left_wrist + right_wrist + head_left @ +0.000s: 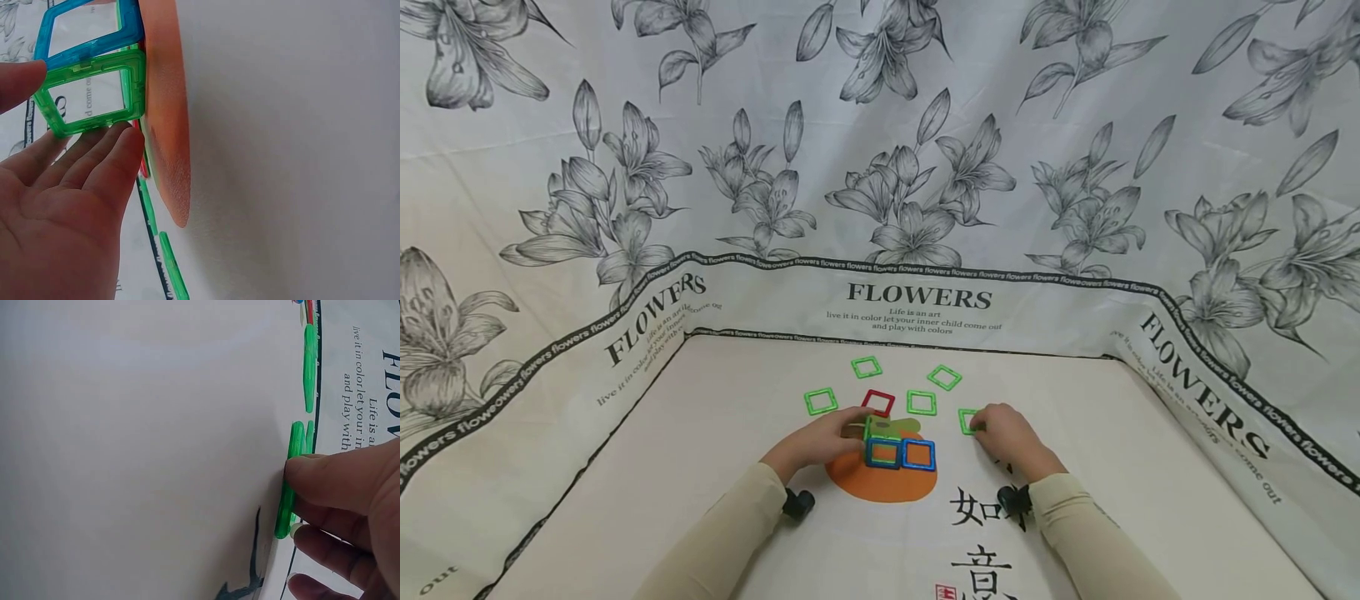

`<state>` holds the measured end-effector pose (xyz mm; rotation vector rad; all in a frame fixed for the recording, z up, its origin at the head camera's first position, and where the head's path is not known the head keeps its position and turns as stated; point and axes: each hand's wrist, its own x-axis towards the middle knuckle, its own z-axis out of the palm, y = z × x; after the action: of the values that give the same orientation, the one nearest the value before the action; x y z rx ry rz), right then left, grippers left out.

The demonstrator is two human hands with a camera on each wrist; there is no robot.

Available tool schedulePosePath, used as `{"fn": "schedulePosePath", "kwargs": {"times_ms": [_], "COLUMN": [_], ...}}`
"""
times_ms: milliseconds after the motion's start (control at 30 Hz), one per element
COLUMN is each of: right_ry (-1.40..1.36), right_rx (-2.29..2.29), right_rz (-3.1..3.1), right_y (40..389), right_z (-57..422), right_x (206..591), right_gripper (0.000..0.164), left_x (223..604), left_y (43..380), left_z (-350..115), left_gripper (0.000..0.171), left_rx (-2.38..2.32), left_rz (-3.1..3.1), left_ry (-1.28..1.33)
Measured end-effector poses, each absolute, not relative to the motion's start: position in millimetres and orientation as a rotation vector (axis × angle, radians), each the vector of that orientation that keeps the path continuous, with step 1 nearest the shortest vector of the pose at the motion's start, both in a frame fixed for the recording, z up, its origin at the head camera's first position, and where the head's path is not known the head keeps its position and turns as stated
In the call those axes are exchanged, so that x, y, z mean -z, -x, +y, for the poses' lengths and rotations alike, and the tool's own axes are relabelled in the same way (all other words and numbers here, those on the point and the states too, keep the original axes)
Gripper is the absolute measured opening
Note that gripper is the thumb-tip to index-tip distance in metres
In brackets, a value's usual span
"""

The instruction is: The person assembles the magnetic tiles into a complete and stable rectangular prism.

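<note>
My left hand [816,437] holds the left side of a small build of square magnetic tiles. In the left wrist view its thumb is at the corner where a blue tile [94,48] meets a green tile [136,87], with the fingers against the green one's opposite edge. From the head view, two blue tiles side by side, the right-hand blue tile [933,456] included, form the near side of the build. My right hand [1011,437] pinches a separate green tile [289,487] between thumb and fingers, close over the table.
Beyond the build lie a red tile [877,414] and several loose green tiles, among them a green tile [821,411] to the left. Under the build is an orange fruit print [880,487] on the white tabletop [737,400]. Flower-patterned cloth [917,304] walls the table's back and sides.
</note>
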<state>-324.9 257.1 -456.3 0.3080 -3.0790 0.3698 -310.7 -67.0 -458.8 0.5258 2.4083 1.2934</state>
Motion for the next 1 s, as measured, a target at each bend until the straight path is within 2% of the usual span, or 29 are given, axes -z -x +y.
{"fn": "schedulePosePath", "kwargs": {"times_ms": [700, 1000], "right_ry": [-0.348, -0.495], "right_rx": [-0.199, -0.197], "right_rz": [-3.129, -3.047], "right_y": [320, 310], "right_z": [250, 246], "right_x": [447, 438], "right_gripper": [0.011, 0.01], "left_x": [459, 458], "left_y": [310, 310], "left_z": [-68, -67], "left_gripper": [0.059, 0.059], "left_rx": [-1.277, -1.28], "left_rz": [2.413, 2.41], "left_ry": [-0.566, -0.55]}}
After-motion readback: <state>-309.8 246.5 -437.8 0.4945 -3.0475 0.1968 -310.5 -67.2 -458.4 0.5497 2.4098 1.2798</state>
